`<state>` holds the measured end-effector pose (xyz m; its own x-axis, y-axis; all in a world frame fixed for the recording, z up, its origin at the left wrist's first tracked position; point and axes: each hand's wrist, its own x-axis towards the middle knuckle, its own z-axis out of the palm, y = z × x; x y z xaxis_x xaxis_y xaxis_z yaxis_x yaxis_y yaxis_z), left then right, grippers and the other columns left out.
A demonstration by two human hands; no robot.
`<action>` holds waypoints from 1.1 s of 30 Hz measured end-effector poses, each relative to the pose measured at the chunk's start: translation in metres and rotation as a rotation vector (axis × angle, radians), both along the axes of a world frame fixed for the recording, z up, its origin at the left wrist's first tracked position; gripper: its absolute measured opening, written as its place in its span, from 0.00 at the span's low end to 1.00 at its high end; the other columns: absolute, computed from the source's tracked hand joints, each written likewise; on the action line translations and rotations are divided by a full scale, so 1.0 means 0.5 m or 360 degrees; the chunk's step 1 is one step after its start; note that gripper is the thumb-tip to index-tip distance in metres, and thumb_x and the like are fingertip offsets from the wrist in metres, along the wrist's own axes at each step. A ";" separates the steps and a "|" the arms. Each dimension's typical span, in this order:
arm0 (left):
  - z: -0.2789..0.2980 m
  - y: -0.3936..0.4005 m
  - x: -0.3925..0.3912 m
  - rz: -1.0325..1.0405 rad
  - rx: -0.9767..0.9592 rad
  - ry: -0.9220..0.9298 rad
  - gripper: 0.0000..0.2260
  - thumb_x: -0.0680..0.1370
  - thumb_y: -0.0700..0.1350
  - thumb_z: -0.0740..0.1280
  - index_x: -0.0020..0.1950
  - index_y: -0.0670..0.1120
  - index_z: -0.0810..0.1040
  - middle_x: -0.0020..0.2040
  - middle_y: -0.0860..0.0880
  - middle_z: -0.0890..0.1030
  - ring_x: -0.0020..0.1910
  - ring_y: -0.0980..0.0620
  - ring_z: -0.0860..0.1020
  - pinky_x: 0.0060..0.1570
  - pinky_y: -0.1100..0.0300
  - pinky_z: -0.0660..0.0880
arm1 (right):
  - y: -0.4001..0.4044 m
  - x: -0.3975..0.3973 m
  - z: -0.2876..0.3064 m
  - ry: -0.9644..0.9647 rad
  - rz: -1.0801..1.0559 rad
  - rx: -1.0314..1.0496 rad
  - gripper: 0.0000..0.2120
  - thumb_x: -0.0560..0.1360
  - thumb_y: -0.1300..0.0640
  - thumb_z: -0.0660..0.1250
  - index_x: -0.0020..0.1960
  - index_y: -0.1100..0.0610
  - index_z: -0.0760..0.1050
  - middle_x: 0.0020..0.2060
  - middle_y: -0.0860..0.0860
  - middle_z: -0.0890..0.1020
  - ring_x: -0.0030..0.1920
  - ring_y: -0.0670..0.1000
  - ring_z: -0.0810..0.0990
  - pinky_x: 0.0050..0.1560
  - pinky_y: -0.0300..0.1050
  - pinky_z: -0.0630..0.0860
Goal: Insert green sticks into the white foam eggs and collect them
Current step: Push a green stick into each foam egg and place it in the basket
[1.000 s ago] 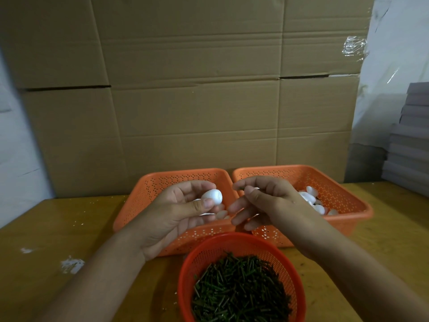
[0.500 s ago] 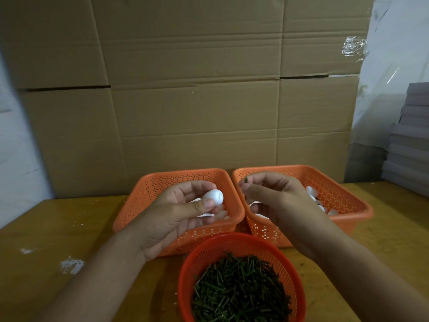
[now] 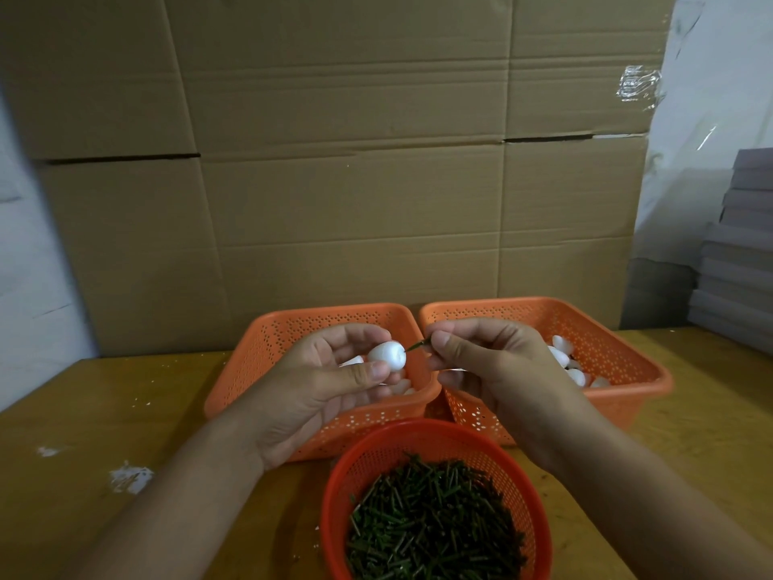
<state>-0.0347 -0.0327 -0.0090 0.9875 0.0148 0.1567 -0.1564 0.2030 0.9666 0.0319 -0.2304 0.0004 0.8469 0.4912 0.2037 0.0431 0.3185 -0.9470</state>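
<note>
I see one white foam egg, smooth, matte and unmarked, held above the left orange basket. My left hand has it in a closed grip, thumb beneath and fingers curled behind. A thin green stick meets the egg's right end with its tip; my right hand pinches the other end between thumb and forefinger. More white eggs lie in the right orange basket. A round red basket of loose green sticks stands nearest me on the wooden counter. Cardboard boxes stand behind.
</note>
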 end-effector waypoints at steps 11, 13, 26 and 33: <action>0.004 -0.005 -0.002 0.0028 0.0028 -0.0018 0.15 0.63 0.41 0.80 0.49 0.49 0.87 0.53 0.45 0.85 0.51 0.45 0.85 0.49 0.59 0.81 | 0.004 -0.007 0.000 -0.0007 -0.0013 -0.0042 0.03 0.73 0.67 0.72 0.45 0.63 0.82 0.38 0.58 0.86 0.36 0.49 0.85 0.37 0.36 0.79; 0.003 -0.006 -0.002 0.0031 0.0038 -0.0022 0.16 0.63 0.41 0.80 0.49 0.49 0.87 0.52 0.45 0.86 0.51 0.45 0.85 0.49 0.59 0.81 | 0.006 -0.009 -0.001 -0.0015 -0.0004 -0.0050 0.02 0.73 0.67 0.71 0.46 0.63 0.82 0.39 0.58 0.86 0.36 0.49 0.85 0.37 0.36 0.79; 0.003 -0.010 -0.002 0.0046 0.0103 -0.0038 0.15 0.65 0.41 0.80 0.50 0.47 0.86 0.53 0.46 0.85 0.52 0.45 0.85 0.49 0.58 0.81 | 0.014 -0.015 -0.010 -0.0171 -0.0052 -0.0233 0.04 0.73 0.63 0.73 0.41 0.58 0.85 0.35 0.57 0.84 0.35 0.48 0.82 0.35 0.36 0.77; 0.001 -0.011 -0.001 0.0082 0.0103 -0.0047 0.15 0.63 0.42 0.81 0.48 0.49 0.86 0.52 0.46 0.86 0.51 0.44 0.85 0.48 0.58 0.81 | 0.012 -0.014 -0.014 -0.0213 -0.0070 -0.0279 0.03 0.74 0.62 0.73 0.42 0.59 0.86 0.33 0.53 0.83 0.33 0.45 0.80 0.34 0.36 0.76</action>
